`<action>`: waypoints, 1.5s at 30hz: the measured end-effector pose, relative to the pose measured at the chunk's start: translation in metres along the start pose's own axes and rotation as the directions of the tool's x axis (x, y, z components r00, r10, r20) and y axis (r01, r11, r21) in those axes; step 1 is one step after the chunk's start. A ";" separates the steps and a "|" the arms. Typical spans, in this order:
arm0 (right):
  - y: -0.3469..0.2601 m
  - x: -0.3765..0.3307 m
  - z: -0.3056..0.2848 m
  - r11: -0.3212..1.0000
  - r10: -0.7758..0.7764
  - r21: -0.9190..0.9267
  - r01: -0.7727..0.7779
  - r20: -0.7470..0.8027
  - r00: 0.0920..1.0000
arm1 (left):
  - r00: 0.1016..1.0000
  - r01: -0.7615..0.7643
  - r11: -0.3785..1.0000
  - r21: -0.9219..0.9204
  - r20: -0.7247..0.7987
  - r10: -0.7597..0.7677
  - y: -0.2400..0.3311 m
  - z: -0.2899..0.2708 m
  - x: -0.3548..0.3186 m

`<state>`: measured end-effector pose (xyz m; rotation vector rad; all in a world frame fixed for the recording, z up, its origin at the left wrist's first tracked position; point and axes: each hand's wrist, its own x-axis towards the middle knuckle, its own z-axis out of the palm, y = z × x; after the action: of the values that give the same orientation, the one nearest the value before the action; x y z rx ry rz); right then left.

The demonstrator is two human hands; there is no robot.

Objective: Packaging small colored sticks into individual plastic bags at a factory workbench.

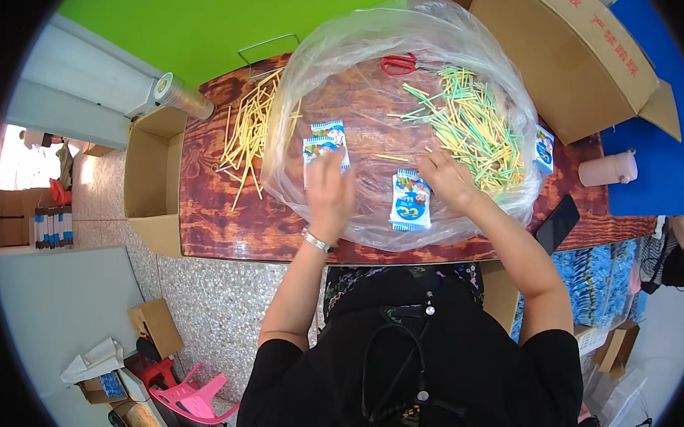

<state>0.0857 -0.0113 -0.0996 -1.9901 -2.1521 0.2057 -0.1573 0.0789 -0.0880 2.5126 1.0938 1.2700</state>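
My left hand point(329, 191) rests on a clear plastic bag point(365, 68) spread on the wooden table point(218, 222), fingers touching a small blue-and-white packet point(317, 147); another such packet point(330, 129) lies just beyond. My right hand point(446, 176) reaches into a pile of green and yellow sticks point(474, 124), fingers pinched at its near edge. A third packet point(411, 202) lies between my hands.
Yellow sticks point(247, 127) lie left of the bag. Red scissors point(400, 63) sit at the far side. A large cardboard box point(574, 63), a pink cup point(607, 168), a black phone point(556, 223) and another packet point(544, 149) are at the right. An open carton point(154, 177) stands left.
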 end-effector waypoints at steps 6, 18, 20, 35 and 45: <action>0.005 -0.006 -0.008 0.999 -0.049 0.017 0.051 -0.079 0.996 | 0.898 0.220 0.932 -0.287 0.432 -0.079 0.050 0.028 -0.029; -0.008 -0.012 -0.036 0.763 0.060 0.645 0.049 -0.146 0.987 | 0.866 0.367 0.839 -0.403 0.478 -0.149 0.052 0.032 -0.014; -0.012 -0.012 -0.043 0.784 0.024 0.605 0.136 -0.249 0.968 | 0.791 0.482 0.764 -0.428 0.588 -0.170 0.050 0.032 -0.012; 0.064 0.050 -0.032 0.944 0.302 -0.197 -0.266 0.184 0.935 | 0.719 0.674 0.526 -0.519 0.625 -0.305 0.045 0.048 -0.025; 0.048 0.066 -0.049 0.879 0.464 -0.281 -0.385 0.318 0.827 | 0.702 0.686 0.516 -0.513 0.653 -0.284 0.046 0.051 -0.026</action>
<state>0.1390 0.0563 -0.0599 -2.7417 -1.9480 0.4903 -0.1046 0.0383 -0.1187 1.5541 0.8388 0.6158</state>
